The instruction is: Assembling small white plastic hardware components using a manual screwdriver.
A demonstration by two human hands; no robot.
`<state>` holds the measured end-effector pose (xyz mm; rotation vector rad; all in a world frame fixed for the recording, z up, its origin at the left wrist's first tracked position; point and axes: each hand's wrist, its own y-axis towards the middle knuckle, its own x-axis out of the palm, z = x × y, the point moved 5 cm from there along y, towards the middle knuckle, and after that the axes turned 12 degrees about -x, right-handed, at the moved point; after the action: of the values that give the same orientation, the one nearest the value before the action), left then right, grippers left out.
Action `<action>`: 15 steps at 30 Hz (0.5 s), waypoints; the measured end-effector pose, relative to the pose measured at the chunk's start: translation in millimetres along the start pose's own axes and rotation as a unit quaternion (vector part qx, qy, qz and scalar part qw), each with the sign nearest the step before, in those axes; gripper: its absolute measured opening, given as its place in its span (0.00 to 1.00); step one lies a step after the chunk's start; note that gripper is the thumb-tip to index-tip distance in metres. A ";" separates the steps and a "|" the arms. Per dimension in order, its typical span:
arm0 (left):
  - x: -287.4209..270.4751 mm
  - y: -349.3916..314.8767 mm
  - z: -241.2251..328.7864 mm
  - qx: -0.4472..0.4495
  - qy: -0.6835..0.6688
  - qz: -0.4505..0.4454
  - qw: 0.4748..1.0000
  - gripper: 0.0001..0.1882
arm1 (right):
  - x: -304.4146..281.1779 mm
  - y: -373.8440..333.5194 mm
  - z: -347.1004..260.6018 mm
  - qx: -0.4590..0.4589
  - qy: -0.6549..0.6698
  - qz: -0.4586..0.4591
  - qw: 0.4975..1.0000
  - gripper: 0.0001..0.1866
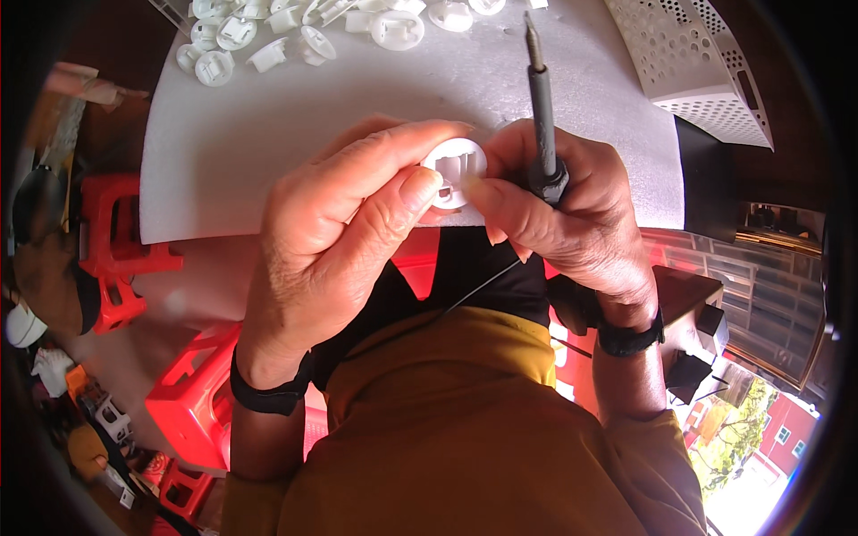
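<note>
My left hand (335, 210) pinches a small round white plastic part (458, 158) by its left edge, between thumb and fingers. The part's hollow side, with ribs and a slot, faces up. A soldering iron (541, 112) is tucked in my right hand (581, 201), its metal tip pointing away from me and clear of the part. The thumb of that same hand presses on the part's right edge. Both hands are above the near edge of a white foam sheet (268, 170). Fingers hide some of the part's rim.
Several similar white plastic parts (397, 30) lie in a loose pile along the sheet's far left. A white perforated basket (706, 80) stands at the far right. Red plastic stools (192, 393) are on the left, below the table. The iron's thin cord (483, 288) runs across my lap.
</note>
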<state>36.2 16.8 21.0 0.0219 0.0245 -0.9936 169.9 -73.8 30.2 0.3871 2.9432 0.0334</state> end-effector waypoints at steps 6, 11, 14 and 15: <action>-1.1 1.1 2.0 0.040 0.039 0.009 0.998 0.17 | 4.5 4.8 -6.0 0.033 -0.002 -0.031 0.999 0.09; -4.0 1.4 -7.2 0.026 -0.011 0.014 1.000 0.16 | 5.6 10.5 -6.9 -0.035 -0.067 -0.049 0.996 0.08; -4.2 3.7 -7.7 0.034 -0.005 0.006 0.999 0.16 | 6.4 10.7 -4.0 -0.049 -0.055 -0.044 0.996 0.07; -3.7 4.3 -6.9 0.034 -0.004 0.005 0.999 0.16 | 6.1 10.4 -3.1 -0.054 -0.044 -0.037 0.997 0.07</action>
<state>37.7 22.4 14.3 0.0801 -0.0155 -0.9832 166.1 -62.2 32.6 0.2575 2.8508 0.1611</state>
